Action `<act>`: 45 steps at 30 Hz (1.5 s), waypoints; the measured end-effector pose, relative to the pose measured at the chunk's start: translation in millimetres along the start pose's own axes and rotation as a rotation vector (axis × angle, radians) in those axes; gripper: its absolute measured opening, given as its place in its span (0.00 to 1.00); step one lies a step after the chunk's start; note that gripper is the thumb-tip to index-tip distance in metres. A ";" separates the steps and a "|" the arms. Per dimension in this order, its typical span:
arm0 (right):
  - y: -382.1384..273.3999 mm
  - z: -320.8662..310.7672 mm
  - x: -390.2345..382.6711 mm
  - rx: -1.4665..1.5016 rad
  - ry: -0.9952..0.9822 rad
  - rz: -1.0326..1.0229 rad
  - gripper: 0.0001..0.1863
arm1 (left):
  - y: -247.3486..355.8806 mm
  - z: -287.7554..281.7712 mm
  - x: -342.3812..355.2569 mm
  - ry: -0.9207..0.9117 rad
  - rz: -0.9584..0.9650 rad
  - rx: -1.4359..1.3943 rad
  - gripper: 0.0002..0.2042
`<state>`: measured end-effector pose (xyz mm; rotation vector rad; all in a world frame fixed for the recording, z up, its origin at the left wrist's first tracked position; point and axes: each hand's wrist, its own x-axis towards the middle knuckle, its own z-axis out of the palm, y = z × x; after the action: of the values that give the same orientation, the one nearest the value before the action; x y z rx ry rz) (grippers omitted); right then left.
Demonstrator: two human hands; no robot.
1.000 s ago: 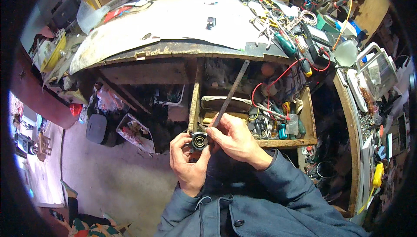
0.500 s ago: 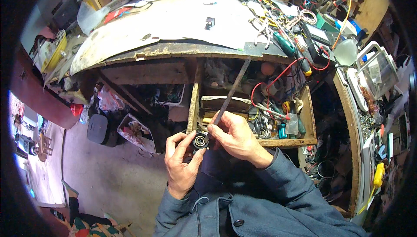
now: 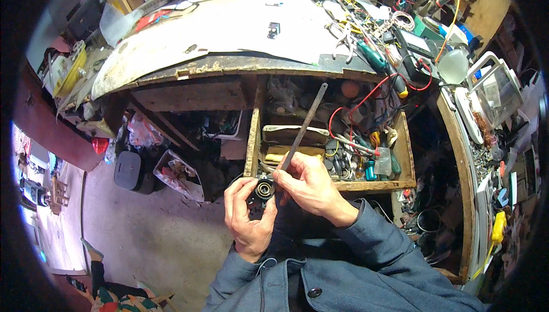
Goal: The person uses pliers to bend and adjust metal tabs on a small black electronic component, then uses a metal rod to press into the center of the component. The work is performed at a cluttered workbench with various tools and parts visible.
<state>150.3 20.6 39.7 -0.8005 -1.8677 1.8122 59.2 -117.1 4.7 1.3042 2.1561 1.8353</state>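
My left hand point(image 3: 247, 217) pinches a small black round part point(image 3: 265, 189) with pale metallic rings in its centre. Its exact kind I cannot make out. In my right hand point(image 3: 311, 189) is a long, narrow, dark hacksaw blade point(image 3: 306, 126), a hole showing at its far end. Thumb and fingers clamp the blade near its lower end, which comes close to the round part. Whether the two touch is hidden by my fingers. Both hands are over my lap, in front of an open wooden drawer point(image 3: 372, 185).
Tools, wires and a red cable point(image 3: 366, 101) fill the drawer. Above it is the workbench, covered with a white sheet point(image 3: 229, 23), a small black part point(image 3: 274, 30) on it. Pliers point(image 3: 343, 42) and a green-handled screwdriver point(image 3: 372, 54) lie at right. Another person's patterned clothing point(image 3: 120, 300) shows lower left.
My left hand has moved slightly right with the black part. The blade's far end has dropped a little from the bench edge and swung left; my right hand still grips it.
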 end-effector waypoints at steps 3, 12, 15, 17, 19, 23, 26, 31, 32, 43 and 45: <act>8.1 -0.7 1.1 0.003 -0.020 -0.026 0.08 | -6.5 1.9 -3.5 0.006 0.068 0.031 0.22; 10.8 -4.0 4.9 0.113 0.057 -0.127 0.07 | -13.8 3.0 -2.3 -0.063 -0.190 -0.562 0.23; 9.6 -6.0 5.3 0.122 0.038 -0.079 0.07 | -13.4 2.9 -1.3 -0.073 -0.182 -0.553 0.25; 9.9 -5.4 4.9 0.122 0.026 -0.061 0.07 | -12.5 2.8 -1.6 -0.074 -0.176 -0.522 0.24; 9.4 -5.2 4.9 0.124 0.034 -0.057 0.07 | -9.8 2.2 -1.4 -0.074 -0.176 -0.475 0.24; 12.8 -6.2 6.4 0.075 0.024 -0.090 0.08 | -7.6 1.2 -0.6 -0.062 -0.187 -0.442 0.24; 15.6 -3.2 2.8 0.017 0.034 -0.149 0.08 | -8.7 4.7 -3.0 -0.022 -0.203 -0.477 0.23; 8.0 3.3 -5.6 0.005 0.068 -0.079 0.08 | -7.9 2.7 -2.9 -0.046 -0.145 -0.373 0.23; 8.3 3.1 -6.1 -0.017 0.060 -0.061 0.08 | -7.8 1.8 -2.5 -0.057 -0.135 -0.353 0.23; 4.5 -4.0 7.4 0.169 0.056 -0.093 0.06 | -15.2 -0.6 1.6 -0.135 -0.258 -0.660 0.25; 6.6 -3.1 8.2 0.168 0.037 -0.068 0.06 | -15.0 -1.0 -1.1 -0.141 -0.315 -0.753 0.26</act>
<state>147.0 28.2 32.6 -0.6972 -1.6734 1.8698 51.0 -117.9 -7.8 0.8305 1.2753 2.0197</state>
